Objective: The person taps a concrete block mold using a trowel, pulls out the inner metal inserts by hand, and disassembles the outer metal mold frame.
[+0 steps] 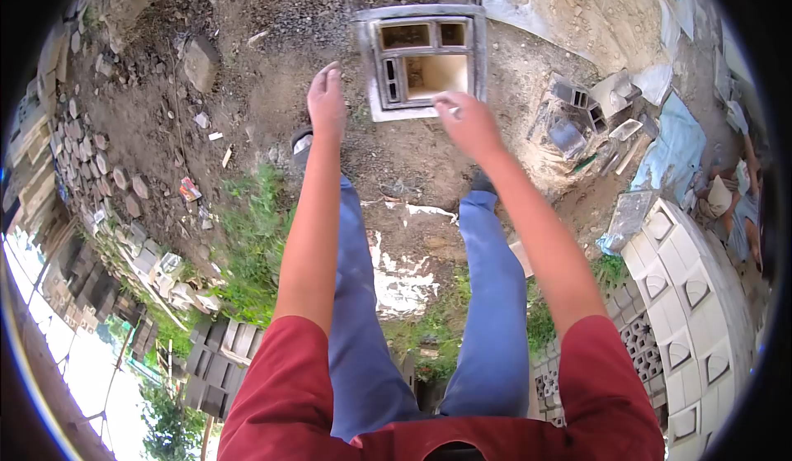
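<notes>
A metal frame mould point(363, 65) with several compartments lies on the dirt in front of my feet. Its large lower compartment shows a pale inner wall, and narrow slots run along its left side. My left hand point(327, 102) is held out just left of the mould, fingers stretched and holding nothing. At the mould's lower right edge hovers my right hand point(469, 124), its fingers curled together; whether something small is between them is too blurred to tell.
At the right sit a small block form point(568, 137), a blue sheet point(672, 147) and stacked pale blocks point(681, 283). A large stone point(200, 63) and piled hexagonal pieces point(122, 179) are at the left. Another person point(720, 197) is at the far right.
</notes>
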A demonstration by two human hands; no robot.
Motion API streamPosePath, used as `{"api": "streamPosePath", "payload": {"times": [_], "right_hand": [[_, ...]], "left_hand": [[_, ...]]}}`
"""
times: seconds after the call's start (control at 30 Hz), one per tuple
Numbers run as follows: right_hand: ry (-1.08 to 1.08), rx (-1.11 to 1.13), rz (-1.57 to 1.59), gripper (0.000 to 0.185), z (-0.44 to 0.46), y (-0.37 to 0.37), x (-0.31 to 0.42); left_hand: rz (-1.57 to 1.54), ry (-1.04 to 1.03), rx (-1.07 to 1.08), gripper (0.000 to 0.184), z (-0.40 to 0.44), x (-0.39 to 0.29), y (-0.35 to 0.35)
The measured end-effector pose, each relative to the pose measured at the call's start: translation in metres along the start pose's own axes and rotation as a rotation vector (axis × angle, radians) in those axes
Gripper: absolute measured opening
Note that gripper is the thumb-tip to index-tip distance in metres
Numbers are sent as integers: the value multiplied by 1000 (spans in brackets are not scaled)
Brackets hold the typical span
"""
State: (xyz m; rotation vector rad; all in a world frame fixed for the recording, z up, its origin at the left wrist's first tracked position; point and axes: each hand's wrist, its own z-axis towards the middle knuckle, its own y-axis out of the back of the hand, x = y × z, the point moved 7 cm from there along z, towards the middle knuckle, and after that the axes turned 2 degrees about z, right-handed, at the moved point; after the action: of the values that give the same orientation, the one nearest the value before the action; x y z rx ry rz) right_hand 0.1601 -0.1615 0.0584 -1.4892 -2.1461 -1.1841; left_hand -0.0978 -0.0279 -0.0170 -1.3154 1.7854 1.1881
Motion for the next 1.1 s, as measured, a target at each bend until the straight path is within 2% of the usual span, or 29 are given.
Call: {"api": "streamPosePath", "payload": {"times": [0.07,0.1,0.17,0.2,0.3,0.37,0.5,0.57,0.6,0.67,0.83,0.9,1.03,1.1], "right_hand": [[141,-128,171,22,15,-50,16],[140,-136,169,22,19,-66,29],[66,-247,-177,20,26,-81,44],[97,-299,-286,20,32,-88,49],[160,-372,-444,21,45,-95,60],[178,-368,-517,22,52,-93,68],[196,-313,-603,23,67,-82,71],[32,-92,-462,28,78,-82,61],[35,-79,-480,28,83,-81,65],[-79,114,-386,34,88,-87,55],[-54,117,-485,31,87,-93,56],[-66,89,-508,29,82,-88,65],[-19,83,-612,26,76,-96,68],[178,-102,-677,25,77,-100,68]], "left_hand": [[22,-29,88,34,14,-16,2],[6,-24,169,34,21,-23,1],[-22,-25,262,35,35,-37,4],[-3,-10,299,35,43,-41,7],[-36,5,336,37,61,-40,11],[61,25,349,38,72,-26,9],[50,61,295,37,71,-4,-4],[15,128,278,37,61,5,-14],[-28,144,259,37,57,7,-19],[-158,210,268,37,47,22,-32],[-194,173,245,39,45,55,-62],[-76,21,215,46,49,30,-59],[-130,-116,195,58,69,37,-90],[-162,-117,163,59,72,35,-96]]}}
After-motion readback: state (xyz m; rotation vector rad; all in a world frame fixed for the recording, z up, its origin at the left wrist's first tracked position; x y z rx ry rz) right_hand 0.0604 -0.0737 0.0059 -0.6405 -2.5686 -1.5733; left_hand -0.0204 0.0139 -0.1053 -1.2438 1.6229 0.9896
